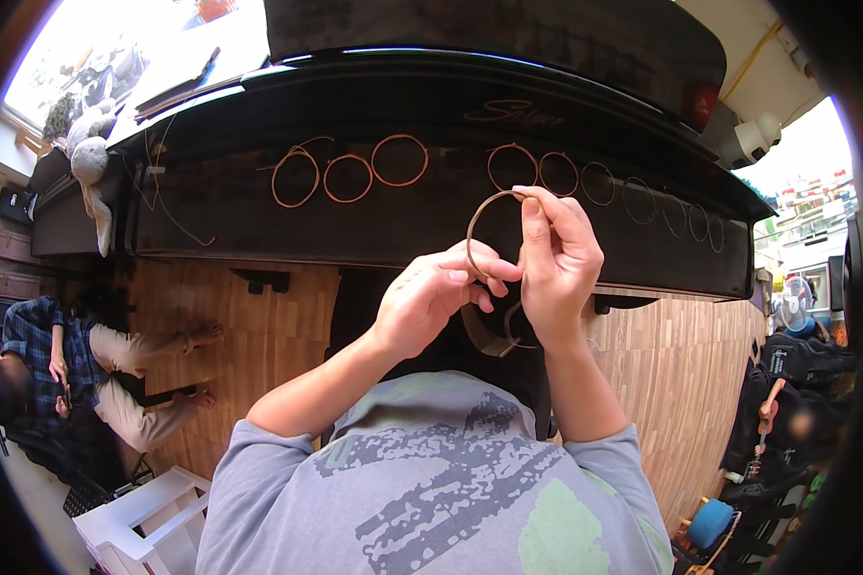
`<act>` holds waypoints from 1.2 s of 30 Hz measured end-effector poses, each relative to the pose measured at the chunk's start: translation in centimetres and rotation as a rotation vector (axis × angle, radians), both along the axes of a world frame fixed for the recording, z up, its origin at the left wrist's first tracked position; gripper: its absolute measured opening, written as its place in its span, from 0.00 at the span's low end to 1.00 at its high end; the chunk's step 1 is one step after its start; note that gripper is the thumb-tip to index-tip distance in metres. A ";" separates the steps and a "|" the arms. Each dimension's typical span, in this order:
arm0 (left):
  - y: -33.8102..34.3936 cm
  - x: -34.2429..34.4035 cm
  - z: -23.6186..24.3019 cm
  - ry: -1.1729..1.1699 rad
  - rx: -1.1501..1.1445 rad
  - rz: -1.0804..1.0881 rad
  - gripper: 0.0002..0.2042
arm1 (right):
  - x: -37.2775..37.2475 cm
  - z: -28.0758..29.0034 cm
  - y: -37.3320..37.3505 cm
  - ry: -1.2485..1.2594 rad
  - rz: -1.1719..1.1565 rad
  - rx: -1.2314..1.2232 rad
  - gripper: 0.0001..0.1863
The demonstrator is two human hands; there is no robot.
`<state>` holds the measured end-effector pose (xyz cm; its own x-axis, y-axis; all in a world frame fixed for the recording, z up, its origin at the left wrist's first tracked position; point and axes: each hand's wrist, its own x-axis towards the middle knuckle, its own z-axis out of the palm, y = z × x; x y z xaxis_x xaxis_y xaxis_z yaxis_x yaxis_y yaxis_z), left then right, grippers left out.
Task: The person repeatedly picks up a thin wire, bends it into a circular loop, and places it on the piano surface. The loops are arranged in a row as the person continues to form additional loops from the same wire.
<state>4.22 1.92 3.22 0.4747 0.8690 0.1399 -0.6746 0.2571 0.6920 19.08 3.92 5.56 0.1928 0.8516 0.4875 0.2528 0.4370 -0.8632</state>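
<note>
Grasps one brass-coloured wire coil (473,228) in front of the body, raised between both hands at the near edge of a black piano (355,230). Pinches the top of that coil between thumb and fingertips of the right hand (561,251); grip closed, firm to the eye. Holds the lower left side of the same coil in the fingers of the left hand (431,299); grip light, fingers loosely bent, index finger reaching towards the right hand. Cannot tell how tightly the left fingers press.

Noted on the piano, left of the raised coil: three copper-coloured coils (348,200) in a group, well apart from the next set. Noted to the right: two more copper-coloured coils (539,172) beside each other, followed by a row of thinner pale coils (597,204) running towards the right end. Noted towards the left end: a loose thin wire (177,222), uncoiled, with a reddish tip. Beside it, at the piano's left end: a grey plush toy (90,159), draped over the edge.

Recorded on the left: a seated person (43,345) in a plaid shirt, apart from the work, above wooden floor (268,335). Recorded at lower left: a white stool (115,532).
</note>
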 end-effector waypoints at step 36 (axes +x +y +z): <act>3.3 -1.5 1.3 1.073 0.641 0.794 0.05 | 3.3 -0.1 0.1 0.378 0.799 -0.413 0.08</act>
